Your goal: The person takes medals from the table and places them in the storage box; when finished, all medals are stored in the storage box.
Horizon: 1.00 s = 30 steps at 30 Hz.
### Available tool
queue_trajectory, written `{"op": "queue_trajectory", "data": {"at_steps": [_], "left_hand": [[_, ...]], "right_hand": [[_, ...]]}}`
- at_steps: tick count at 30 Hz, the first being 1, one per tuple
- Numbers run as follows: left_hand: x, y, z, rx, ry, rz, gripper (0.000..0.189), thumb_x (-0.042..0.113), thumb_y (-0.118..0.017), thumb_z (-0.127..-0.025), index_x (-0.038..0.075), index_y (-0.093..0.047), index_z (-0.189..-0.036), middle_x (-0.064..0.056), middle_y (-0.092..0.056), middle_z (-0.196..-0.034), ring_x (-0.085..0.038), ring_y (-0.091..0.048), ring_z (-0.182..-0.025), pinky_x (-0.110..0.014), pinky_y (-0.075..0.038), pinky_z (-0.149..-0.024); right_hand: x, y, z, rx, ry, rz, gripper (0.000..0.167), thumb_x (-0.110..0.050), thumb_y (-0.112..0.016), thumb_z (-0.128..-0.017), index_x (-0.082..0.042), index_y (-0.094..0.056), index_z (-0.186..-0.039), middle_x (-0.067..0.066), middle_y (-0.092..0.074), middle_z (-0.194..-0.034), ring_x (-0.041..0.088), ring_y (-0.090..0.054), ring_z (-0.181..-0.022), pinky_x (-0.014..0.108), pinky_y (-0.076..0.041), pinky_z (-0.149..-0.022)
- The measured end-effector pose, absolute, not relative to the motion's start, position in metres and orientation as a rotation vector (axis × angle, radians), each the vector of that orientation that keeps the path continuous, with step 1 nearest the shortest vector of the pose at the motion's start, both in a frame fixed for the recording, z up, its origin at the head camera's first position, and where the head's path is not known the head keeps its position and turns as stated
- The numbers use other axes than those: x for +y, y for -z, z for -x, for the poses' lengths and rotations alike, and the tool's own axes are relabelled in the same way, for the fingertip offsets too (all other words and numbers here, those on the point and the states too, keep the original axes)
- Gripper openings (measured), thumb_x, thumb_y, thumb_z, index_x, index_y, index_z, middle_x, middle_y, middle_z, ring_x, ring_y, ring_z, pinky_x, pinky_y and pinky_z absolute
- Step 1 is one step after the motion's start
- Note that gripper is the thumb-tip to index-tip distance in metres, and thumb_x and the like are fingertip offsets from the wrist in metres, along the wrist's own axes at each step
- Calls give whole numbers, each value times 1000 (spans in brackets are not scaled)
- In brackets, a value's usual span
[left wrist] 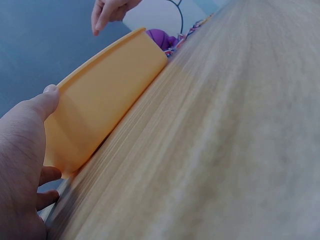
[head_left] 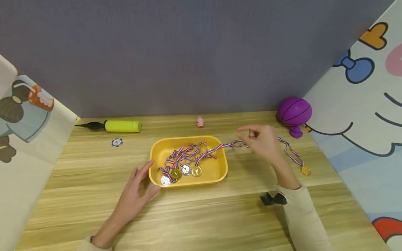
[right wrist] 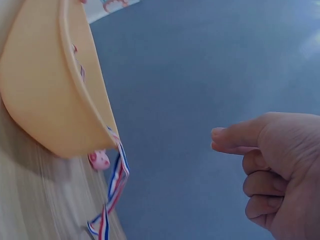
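Observation:
A yellow tray (head_left: 188,183) holds several gold and silver medals (head_left: 186,169) with tangled striped ribbons. My left hand (head_left: 135,191) touches its left end, thumb by the near corner and fingertips at the side; the left wrist view shows the thumb at the rim. To the right of the tray, my right hand (head_left: 262,143) is raised with nothing seen between thumb and index finger, other fingers bent. One ribbon (head_left: 230,144) drapes over the tray's right rim onto the table beneath that hand. Further right lies a gold medal (head_left: 306,170) on its ribbon; the hand hides whether the ribbons join.
A pink pig figurine (head_left: 200,122) stands behind the tray. At the back left lie a yellow-green pump (head_left: 122,126) and a poker chip (head_left: 117,142). A purple basketball (head_left: 294,111) sits at the back right. Walls enclose the wooden table (head_left: 201,219) behind and on both sides.

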<state>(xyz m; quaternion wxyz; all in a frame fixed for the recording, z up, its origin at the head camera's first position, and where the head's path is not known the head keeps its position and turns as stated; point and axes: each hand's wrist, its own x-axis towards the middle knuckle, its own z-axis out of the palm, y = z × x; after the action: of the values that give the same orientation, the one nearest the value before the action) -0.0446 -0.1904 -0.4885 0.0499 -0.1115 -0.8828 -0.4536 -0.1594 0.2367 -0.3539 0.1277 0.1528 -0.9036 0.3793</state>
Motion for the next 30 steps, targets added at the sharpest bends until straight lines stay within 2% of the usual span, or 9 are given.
{"op": "queue_trajectory", "data": {"at_steps": [12,17,24,30], "left_hand": [[-191,487,44,-2708,1385,323,86,33,-82,-101,33,-37,-174,-21,-52,-167,-58,-36,-158,-77,-11,-133],[-191,487,44,-2704,1382,328,86,33,-83,-101,33,-37,-174,-21,-52,-167,-57,-37,-158,-77,-11,-133],[-190,489,46,-2690,1358,351,86,31,-83,-101,30,-38,-174,-21,-55,-165,-52,-48,-153,-69,-9,-137],[-191,489,45,-2699,1367,339,86,32,-83,-101,31,-38,-174,-21,-53,-166,-53,-44,-155,-72,-10,-135]], "right_hand": [[274,371,186,-2523,-1079,-411,11,1,-83,-97,-2,-88,-107,-4,-39,-55,-3,-23,-48,17,-17,-42],[287,382,195,-2551,-1041,-400,11,0,-83,-98,-1,-87,-108,-4,-39,-54,-3,-22,-45,18,-17,-41],[302,400,204,-2666,-1035,-327,16,-8,-78,-103,-1,-86,-116,-3,-38,-54,-2,-21,-44,19,-16,-43],[312,418,213,-2707,-1048,-286,17,-2,-77,-101,4,-84,-116,-6,-39,-55,0,-24,-45,19,-18,-43]]}}
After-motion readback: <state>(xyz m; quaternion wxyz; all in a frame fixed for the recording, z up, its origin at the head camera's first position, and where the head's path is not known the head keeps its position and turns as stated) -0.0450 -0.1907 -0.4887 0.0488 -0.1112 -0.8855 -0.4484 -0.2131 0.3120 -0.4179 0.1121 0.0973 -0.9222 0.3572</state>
